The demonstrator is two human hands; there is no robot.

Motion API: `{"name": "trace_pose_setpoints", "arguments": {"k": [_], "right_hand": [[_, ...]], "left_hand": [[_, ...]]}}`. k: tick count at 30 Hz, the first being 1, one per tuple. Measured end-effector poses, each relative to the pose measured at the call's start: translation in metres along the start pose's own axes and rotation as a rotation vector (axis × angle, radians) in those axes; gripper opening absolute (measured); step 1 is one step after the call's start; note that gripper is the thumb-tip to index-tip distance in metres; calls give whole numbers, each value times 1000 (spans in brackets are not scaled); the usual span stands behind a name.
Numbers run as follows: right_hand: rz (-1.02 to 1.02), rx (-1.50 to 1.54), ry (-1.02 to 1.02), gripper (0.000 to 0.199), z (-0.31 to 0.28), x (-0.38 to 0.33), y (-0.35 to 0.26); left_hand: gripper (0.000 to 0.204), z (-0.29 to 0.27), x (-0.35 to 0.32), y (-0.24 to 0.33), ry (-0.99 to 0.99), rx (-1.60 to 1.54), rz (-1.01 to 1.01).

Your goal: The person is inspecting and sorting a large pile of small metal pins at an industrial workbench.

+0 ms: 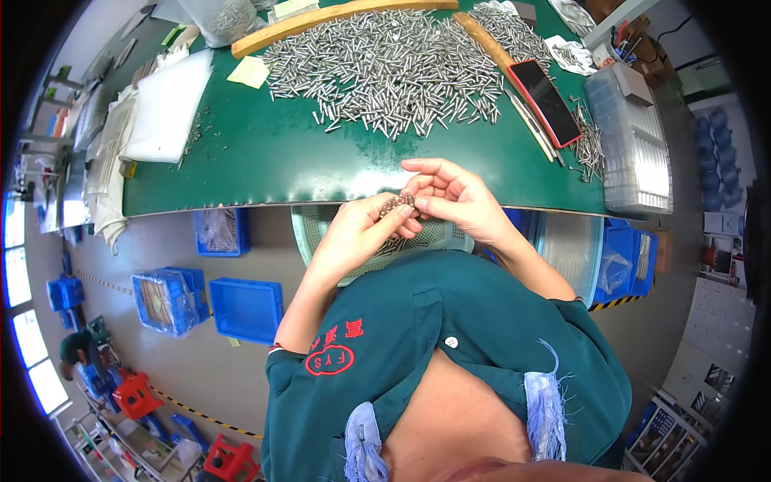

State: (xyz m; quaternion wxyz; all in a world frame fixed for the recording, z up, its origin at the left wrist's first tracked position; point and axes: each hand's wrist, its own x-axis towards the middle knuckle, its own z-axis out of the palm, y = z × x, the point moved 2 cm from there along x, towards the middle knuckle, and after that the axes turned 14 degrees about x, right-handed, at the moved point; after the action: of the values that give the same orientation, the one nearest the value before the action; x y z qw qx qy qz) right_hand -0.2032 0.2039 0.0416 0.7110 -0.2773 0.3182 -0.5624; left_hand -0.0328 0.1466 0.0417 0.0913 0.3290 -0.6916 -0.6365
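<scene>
Your left hand (361, 229) and right hand (454, 197) meet just below the near edge of the green tabletop (265, 157), above a round mesh basket (317, 225) that sits under that edge. Between them you hold a small bunch of metal pins (399, 205). The fingers of your left hand are curled closed under the bunch, and your right hand pinches it from above with thumb and forefinger while its other fingers stay loosely spread.

On the tabletop, well beyond your hands, lies a big heap of loose pins (385, 68). A long wooden strip (337, 18) bounds the far side of that heap, and a second wooden strip (490, 44) runs along its right side. Just right of the heap rests a phone in a red case (546, 100), with a few thin rods (534, 124) beside it. Farther right of the heap stands a stack of clear plastic trays (634, 136). Left of the heap lie a yellow slip of paper (250, 72) and a white plastic bag (165, 108).

Below the tabletop, on the floor, stand blue crates (245, 309).
</scene>
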Motion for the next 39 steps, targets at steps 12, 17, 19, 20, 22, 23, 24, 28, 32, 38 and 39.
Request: {"name": "trace_pose_setpoints", "arguments": {"k": [12,17,19,20,22,23,24,28,32,38,39], "right_hand": [[-116,-188,45,37,1,0,7],[-182,-474,59,33,7,0,1],[-144,-453,58,31,7,1,0],[-105,-431,58,29,7,1,0],[41,-54,23,27,-1,9,5],[78,-59,85,28,-2,11,4],[77,-60,84,28,-3,11,4],[224,347,194,29,-10,9,10],[216,307,199,29,-6,8,7],[62,-77,91,29,4,7,10],[-24,-91,82,29,4,6,12]], "left_hand": [[21,-3,1,11,49,229,5],[21,-4,2,15,106,404,-18],[23,-4,2,15,86,395,5],[25,-5,2,15,66,386,28],[25,-6,5,6,8,220,53],[25,-7,5,3,-50,54,76],[25,-8,4,2,-49,54,76],[26,-15,3,-1,-48,-108,74],[26,-16,2,-5,-34,-94,67],[26,-4,2,-2,26,7,57],[26,-4,2,-3,53,57,65]]}}
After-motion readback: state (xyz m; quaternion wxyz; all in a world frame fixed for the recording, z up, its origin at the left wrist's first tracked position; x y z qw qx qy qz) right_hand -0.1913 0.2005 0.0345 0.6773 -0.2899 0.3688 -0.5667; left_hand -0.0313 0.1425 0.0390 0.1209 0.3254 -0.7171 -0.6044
